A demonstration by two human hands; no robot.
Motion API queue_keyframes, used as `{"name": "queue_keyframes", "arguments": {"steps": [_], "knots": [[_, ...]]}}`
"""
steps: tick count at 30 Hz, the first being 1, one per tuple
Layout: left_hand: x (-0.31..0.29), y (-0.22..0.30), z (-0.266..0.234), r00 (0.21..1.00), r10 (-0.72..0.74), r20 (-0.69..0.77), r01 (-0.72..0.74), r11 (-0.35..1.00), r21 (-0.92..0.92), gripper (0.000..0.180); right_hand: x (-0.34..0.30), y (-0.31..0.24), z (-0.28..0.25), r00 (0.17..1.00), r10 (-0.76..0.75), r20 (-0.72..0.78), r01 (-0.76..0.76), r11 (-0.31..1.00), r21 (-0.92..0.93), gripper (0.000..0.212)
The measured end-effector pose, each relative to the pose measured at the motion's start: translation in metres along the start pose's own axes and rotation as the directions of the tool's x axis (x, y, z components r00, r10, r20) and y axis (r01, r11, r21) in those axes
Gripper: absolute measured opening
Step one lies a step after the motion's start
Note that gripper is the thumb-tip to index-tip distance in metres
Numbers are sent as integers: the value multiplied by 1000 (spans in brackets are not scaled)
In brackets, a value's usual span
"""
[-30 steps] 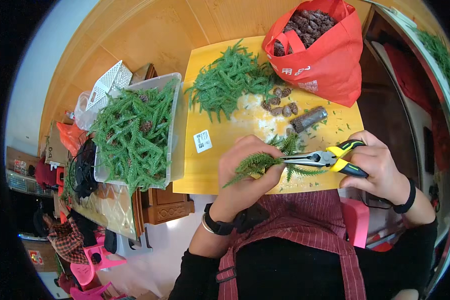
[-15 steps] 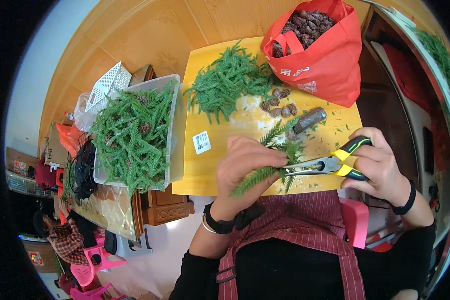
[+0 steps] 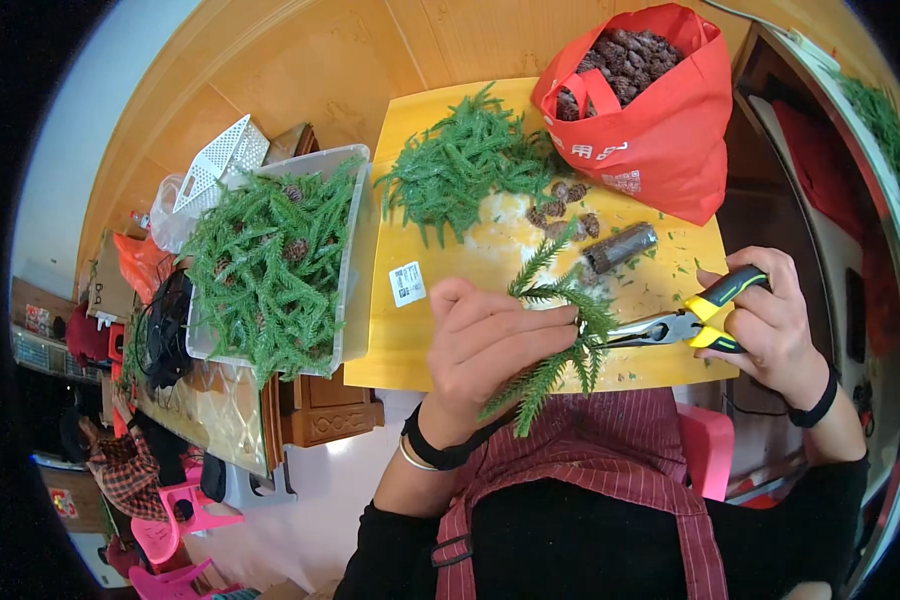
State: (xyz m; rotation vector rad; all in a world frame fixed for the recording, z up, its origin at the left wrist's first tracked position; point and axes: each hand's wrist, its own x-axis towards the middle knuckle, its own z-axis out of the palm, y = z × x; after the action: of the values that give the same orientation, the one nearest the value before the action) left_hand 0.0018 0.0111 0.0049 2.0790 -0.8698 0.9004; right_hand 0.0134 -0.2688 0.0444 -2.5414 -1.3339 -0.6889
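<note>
My left hand (image 3: pixel 500 345) is closed on a green artificial pine sprig (image 3: pixel 592 312), whose needled branches spread out past the fingers above and below. In my right hand (image 3: pixel 778 325) is a pair of needle-nose pliers (image 3: pixel 660 328) with black and yellow handles. Their jaws point left and reach to the middle of the sprig. Whether the jaw tips grip a stem or wire is hidden by the needles. Beyond the hands lie a dark roll (image 3: pixel 620 248) and a few loose pine cones (image 3: pixel 558 208) on the yellow table (image 3: pixel 400 350).
A pile of pine sprigs (image 3: pixel 470 165) lies at the back of the table, beside a red bag (image 3: pixel 650 150) full of pine cones. To the left stands a clear plastic bin (image 3: pixel 355 250) heaped with sprigs and cones. A white label (image 3: pixel 406 284) lies nearby. A person (image 3: pixel 120 465) sits far left.
The sprig has turned in my left hand, its branches now more upright and spread. The pliers have moved slightly right with my right hand.
</note>
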Motion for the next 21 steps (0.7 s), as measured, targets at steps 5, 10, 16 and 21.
{"name": "queue_keyframes", "arguments": {"steps": [5, 10, 16, 21], "knots": [[0, 1, -1, 1000, -10, 21, 11, 1000, -18, 15, 3, 0, 0, 1000, -19, 2, 19, 1000, -3, 34], [0, -1, 2, 999, -37, 21, 38, 997, -63, 16, 5, -1, 2, 1000, -2, -9, 2, 1000, 13, 35], [2, -1, 1, 988, -143, 65, 153, 967, -203, 22, 3, 0, 1, 999, -13, 29, 12, 999, 39, 37], [0, -4, 6, 977, -194, 92, 212, 930, -300, 24, 4, 1, 3, 999, -28, 21, 27, 999, 38, 38]]}}
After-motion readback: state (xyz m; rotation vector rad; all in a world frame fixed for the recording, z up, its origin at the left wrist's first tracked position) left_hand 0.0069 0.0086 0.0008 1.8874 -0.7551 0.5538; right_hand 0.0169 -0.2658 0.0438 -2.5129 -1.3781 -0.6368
